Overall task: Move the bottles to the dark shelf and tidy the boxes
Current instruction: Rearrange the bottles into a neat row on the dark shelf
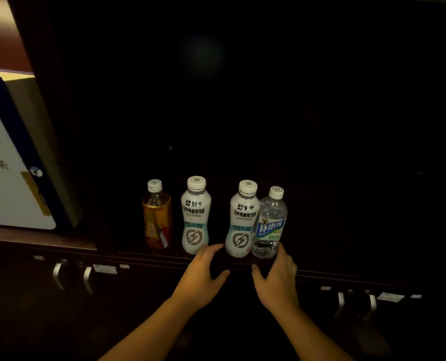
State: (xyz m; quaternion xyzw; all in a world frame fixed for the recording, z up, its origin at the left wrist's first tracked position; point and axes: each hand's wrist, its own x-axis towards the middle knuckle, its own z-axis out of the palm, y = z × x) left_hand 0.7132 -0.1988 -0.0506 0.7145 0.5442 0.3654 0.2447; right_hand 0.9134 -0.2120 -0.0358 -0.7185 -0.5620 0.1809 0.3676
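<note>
My right hand [276, 280] is spread open with fingertips at the base of the clear water bottle [270, 222], gripping nothing, and my left hand [203, 272] is open and empty too, its fingers between the two white bottles. At twelve o'clock stand all four in a row on the dark shelf [333, 269]: amber tea bottle [157, 217], white bottle [195, 217], second white bottle [241, 220] touching the water bottle. I'd call the bottles done; the boxes remain, one white and blue box [13, 173] at nine o'clock.
</note>
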